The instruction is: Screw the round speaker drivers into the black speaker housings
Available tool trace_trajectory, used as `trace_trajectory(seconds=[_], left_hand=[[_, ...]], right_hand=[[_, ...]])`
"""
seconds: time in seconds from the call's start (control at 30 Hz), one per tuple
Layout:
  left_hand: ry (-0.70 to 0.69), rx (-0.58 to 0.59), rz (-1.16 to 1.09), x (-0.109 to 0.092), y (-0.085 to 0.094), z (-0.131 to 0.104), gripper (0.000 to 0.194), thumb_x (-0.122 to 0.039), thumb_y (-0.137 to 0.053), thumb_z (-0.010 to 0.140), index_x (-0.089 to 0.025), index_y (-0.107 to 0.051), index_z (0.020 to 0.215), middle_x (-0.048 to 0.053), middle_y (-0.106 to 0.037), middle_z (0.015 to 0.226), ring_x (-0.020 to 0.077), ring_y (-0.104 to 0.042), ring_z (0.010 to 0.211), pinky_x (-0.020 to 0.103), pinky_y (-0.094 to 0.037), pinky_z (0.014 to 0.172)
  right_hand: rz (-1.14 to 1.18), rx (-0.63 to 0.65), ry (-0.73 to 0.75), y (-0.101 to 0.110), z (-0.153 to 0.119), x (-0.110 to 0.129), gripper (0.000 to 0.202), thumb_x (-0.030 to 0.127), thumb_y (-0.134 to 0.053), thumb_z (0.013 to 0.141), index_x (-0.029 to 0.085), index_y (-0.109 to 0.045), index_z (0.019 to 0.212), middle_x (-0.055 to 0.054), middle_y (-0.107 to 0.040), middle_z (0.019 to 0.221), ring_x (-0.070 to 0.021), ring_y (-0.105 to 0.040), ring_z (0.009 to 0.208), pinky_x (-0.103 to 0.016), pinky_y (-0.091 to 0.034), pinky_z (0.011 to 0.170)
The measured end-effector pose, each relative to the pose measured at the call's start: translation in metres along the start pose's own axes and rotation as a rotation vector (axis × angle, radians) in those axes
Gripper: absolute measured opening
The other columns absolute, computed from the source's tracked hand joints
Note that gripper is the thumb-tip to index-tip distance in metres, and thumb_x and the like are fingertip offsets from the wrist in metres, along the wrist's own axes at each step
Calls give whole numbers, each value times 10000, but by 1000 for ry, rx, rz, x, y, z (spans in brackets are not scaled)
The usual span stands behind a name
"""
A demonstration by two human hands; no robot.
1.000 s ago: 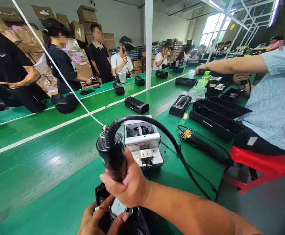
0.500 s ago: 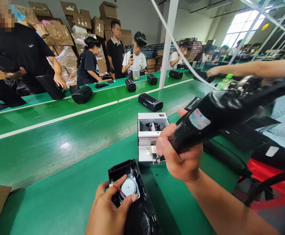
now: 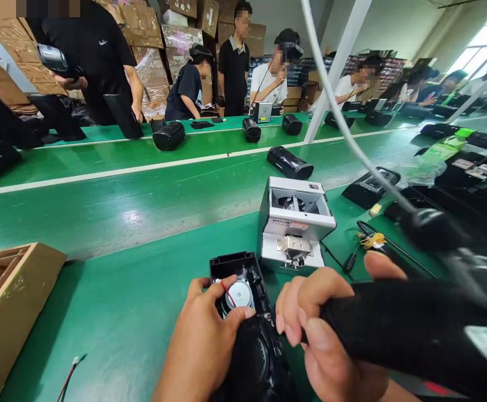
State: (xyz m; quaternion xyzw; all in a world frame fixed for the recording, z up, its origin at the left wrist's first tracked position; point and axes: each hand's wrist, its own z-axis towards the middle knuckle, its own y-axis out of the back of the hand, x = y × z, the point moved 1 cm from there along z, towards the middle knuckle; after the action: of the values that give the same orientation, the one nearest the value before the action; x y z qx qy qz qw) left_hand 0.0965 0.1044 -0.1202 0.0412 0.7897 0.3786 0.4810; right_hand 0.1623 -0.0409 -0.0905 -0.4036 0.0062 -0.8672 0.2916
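My left hand (image 3: 210,329) pinches a round silver speaker driver (image 3: 240,294) with a red wire, which sits in the end of an open black plastic housing (image 3: 264,326). The housing lies on the green bench, its lower part running out of view and showing a round grille. My right hand (image 3: 327,324) is closed around a black electric screwdriver (image 3: 406,324), held just right of the housing; its far end is blurred and cut off. Behind both hands stands a white and grey screw feeder (image 3: 297,223).
A divided cardboard box (image 3: 21,301) stands at the left, with a loose red-and-black wire (image 3: 70,374) nearby. A white cord (image 3: 344,123) hangs across the right. Black speaker housings (image 3: 289,162) lie along the green belt (image 3: 143,201). A green bottle (image 3: 447,145) lies among parts. People work opposite.
My right hand has lowered the screwdriver toward the bench, closer to the housing. My left hand stays on the speaker driver. The view has swung left, and the nearby person's arm at right is gone from view.
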Motion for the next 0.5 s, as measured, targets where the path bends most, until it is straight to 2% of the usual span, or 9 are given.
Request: trace_trajectory(seconds=[0.07, 0.1, 0.13, 0.2, 0.27, 0.4, 0.5], left_hand=[[4, 2, 10, -2, 1, 0, 479, -378, -739, 823, -355, -714, 1301, 57, -537, 1364, 259, -680, 1136, 461, -507, 1076], [5, 0, 16, -3, 1, 0, 477, -363, -744, 824, -354, -715, 1300, 58, -541, 1365, 260, -682, 1141, 459, -508, 1077], [6, -1, 20, -4, 1, 0, 474, -350, -748, 825, -353, -717, 1298, 58, -546, 1361, 259, -685, 1139, 459, -510, 1076], [4, 1, 26, -5, 2, -1, 465, -331, -749, 832, -354, -718, 1296, 59, -554, 1349, 256, -690, 1122, 460, -513, 1071], [3, 2, 29, -5, 1, -1, 458, -335, -752, 837, -350, -720, 1293, 62, -554, 1342, 255, -694, 1104, 470, -514, 1069], [-1, -6, 32, -4, 1, -1, 472, -344, -766, 835, -349, -715, 1304, 64, -545, 1354, 260, -692, 1120, 467, -519, 1070], [6, -10, 32, -4, 0, -1, 466, -354, -766, 837, -357, -718, 1301, 65, -539, 1368, 258, -694, 1113, 454, -530, 1053]], right_hand=[[-26, 38, -13, 3, -8, -12, 91, 239, -574, 1027, 276, -550, 1107, 39, -517, 764, -124, -512, 549, -314, -465, 513], [-20, 46, -14, 4, -10, -16, 133, 228, -578, 1018, 275, -548, 1138, 37, -523, 772, -130, -523, 562, -319, -466, 523], [-3, 36, -11, 5, -11, -19, 246, 210, -581, 1009, 290, -525, 1234, 38, -530, 786, -138, -541, 578, -324, -471, 532], [35, 14, 2, 6, -10, -20, 536, 169, -585, 992, 343, -371, 1452, 44, -546, 826, -151, -588, 613, -338, -497, 563], [49, 8, 5, 5, -8, -21, 656, 148, -590, 979, 357, -279, 1519, 50, -553, 837, -151, -604, 614, -346, -517, 582], [-19, 22, -21, 6, -11, -27, 463, 187, -606, 964, 317, -431, 1373, 45, -547, 808, -142, -578, 572, -341, -527, 560], [-59, 43, -49, 10, -19, -34, 355, 225, -613, 957, 305, -487, 1279, 26, -543, 799, -159, -579, 578, -355, -530, 547]])
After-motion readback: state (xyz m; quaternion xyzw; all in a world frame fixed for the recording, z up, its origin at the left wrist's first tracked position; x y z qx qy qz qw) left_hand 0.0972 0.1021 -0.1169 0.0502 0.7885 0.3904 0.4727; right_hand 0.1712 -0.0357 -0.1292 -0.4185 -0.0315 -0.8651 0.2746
